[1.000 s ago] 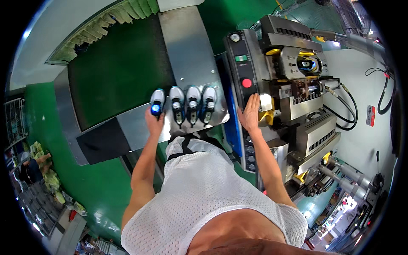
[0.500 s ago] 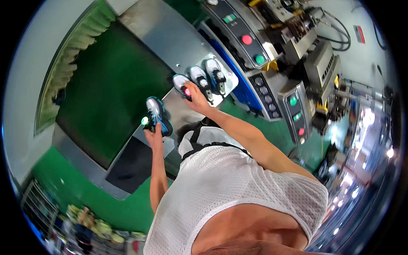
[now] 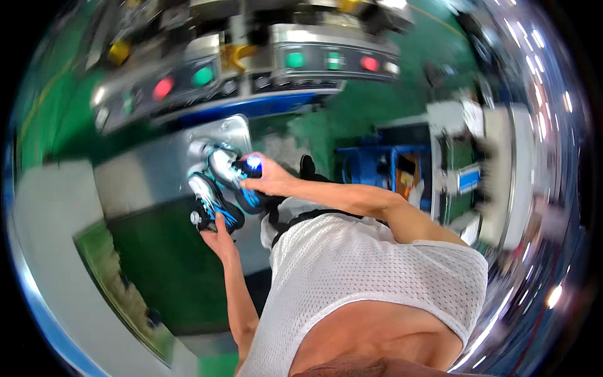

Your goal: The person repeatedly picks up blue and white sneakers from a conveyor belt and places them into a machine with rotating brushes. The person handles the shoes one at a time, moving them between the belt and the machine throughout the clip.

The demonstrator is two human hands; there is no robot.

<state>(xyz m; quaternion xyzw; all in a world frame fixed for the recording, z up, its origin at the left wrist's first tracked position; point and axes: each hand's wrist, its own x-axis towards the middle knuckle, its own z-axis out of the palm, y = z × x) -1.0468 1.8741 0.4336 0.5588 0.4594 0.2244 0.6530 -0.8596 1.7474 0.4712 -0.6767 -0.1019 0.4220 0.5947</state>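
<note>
Green floor: visible at 1 o'clock, behind everything.
Machine: across 10 to 12 o'clock, blurred; red and green buttons on two dark panels.
Dark green belt: 8 o'clock, beside the metal.
Metal worktop: 9 to 10 o'clock, shiny rounded end nearest the machine.
Blue rack: 2 o'clock, well apart from the hands.
Right-hand shoe: 10 o'clock, white with blue and black, toe toward 11, in front of the worktop end; contact with it unclear.
Left-hand shoe: 9 o'clock, same colours, toe toward 11, overlaps the other in view; touching or not, can't tell.
Right hand: 10 o'clock, fingers closed around the black opening end; far-side fingers hidden.
Left hand: 8 o'clock, thumb along the shoe side, rest underneath and mostly hidden; gripping at the heel end.
Round knobs: blue-lit one by the right hand, silver one by the left.
Handling, my call: grip firmly near the knobs, off the pale uppers; leave a gap so soles don't scuff the neighbour; match tilt, move both evenly.
</note>
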